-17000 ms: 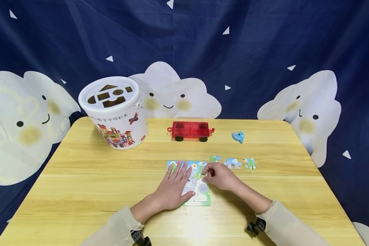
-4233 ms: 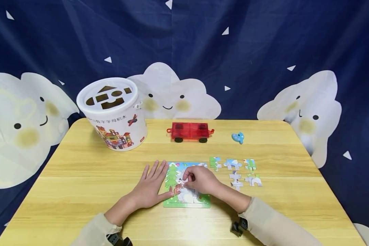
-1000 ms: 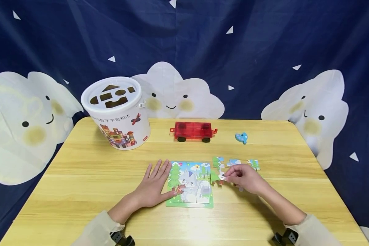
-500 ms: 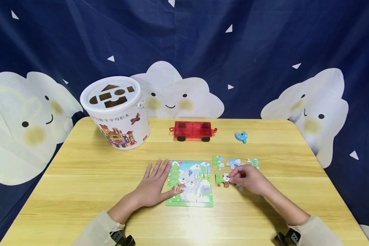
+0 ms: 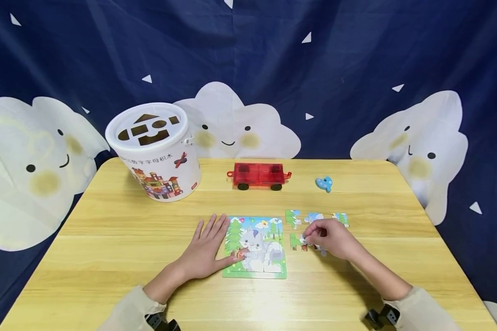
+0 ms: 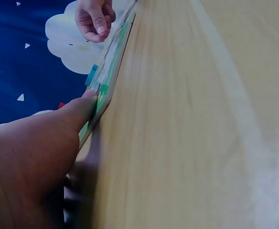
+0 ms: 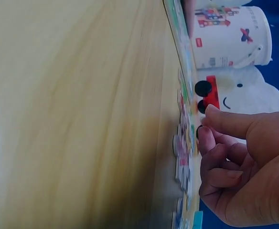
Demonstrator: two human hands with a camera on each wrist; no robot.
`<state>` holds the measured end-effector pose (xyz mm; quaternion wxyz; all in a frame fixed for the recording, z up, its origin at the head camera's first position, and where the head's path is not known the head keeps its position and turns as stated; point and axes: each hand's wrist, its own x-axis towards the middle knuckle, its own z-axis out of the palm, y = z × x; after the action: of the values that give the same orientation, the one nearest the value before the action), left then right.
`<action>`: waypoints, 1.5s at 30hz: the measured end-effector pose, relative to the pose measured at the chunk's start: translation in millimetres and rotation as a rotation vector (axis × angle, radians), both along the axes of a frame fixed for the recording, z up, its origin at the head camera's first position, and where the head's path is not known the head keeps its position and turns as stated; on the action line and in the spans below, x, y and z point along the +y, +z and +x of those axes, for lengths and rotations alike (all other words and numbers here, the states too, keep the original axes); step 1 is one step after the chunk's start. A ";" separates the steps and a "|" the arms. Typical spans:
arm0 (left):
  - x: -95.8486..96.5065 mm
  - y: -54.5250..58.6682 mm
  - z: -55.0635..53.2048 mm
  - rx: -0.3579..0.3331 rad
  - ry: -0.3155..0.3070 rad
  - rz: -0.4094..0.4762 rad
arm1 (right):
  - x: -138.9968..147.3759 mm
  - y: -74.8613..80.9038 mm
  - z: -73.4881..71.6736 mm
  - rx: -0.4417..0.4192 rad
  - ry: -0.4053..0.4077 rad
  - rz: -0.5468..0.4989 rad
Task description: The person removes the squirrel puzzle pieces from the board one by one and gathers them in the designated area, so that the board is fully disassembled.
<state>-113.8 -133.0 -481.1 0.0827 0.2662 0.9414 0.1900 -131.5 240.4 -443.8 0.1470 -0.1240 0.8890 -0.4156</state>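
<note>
A square puzzle board (image 5: 254,257) with a grey squirrel picture lies flat at the table's middle. My left hand (image 5: 203,253) rests with fingers spread at its left side, the thumb on the board's edge; in the left wrist view that thumb (image 6: 75,112) presses the green border. To the right, a puzzle piece (image 5: 295,241) with green tree and brown parts lies on the table. My right hand (image 5: 331,239) hovers at this piece, thumb and fingers loosely bent, overlapping it. Between the fingertips (image 7: 210,110) nothing shows in the right wrist view. Another loose piece is partly hidden under this hand.
Above lie several more loose pieces: a green one (image 5: 291,218), a blue one (image 5: 314,216) and a tree one (image 5: 341,219). Farther back stand a white block bucket (image 5: 157,156), a red toy wagon (image 5: 258,174) and a small blue toy (image 5: 324,184). A dark cloud-print curtain (image 5: 335,59) hangs behind.
Since 4.2 s ago my right hand has moved right from the board with the tree piece. It has set the piece down among the others and let go. My left hand has stayed put.
</note>
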 end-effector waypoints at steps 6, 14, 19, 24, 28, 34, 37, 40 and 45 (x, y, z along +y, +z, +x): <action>2.8 5.5 -0.2 -0.034 0.029 0.041 | -14.0 0.4 -2.9 0.003 0.037 -0.008; 4.3 10.8 -1.9 -0.098 0.046 0.078 | -34.4 3.2 -3.8 0.017 0.089 -0.004; 7.2 14.6 -3.3 -0.123 0.061 0.110 | -47.6 4.0 -2.0 0.028 0.114 0.019; 19.8 18.3 -4.1 -0.107 0.005 0.162 | -56.3 3.2 0.1 0.044 0.157 0.035; 32.8 17.5 -5.5 -0.103 -0.093 0.176 | -61.2 0.7 0.9 0.058 0.189 0.052; 42.3 12.1 -8.5 -0.091 -0.146 0.114 | -69.9 -1.6 3.3 0.040 0.207 0.091; 41.6 7.7 -8.2 -0.101 -0.151 0.083 | -72.5 -2.6 4.1 0.035 0.213 0.109; 40.9 5.0 -7.9 -0.091 -0.161 0.056 | -73.2 -2.4 4.5 0.038 0.216 0.121; 43.0 7.8 -9.1 -0.106 -0.177 0.046 | -72.8 0.0 5.3 0.051 0.216 0.141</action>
<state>-122.9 -90.0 -473.3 0.1426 0.3397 0.9039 0.2175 -126.2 167.6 -443.8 0.1767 -0.2191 0.9009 -0.3305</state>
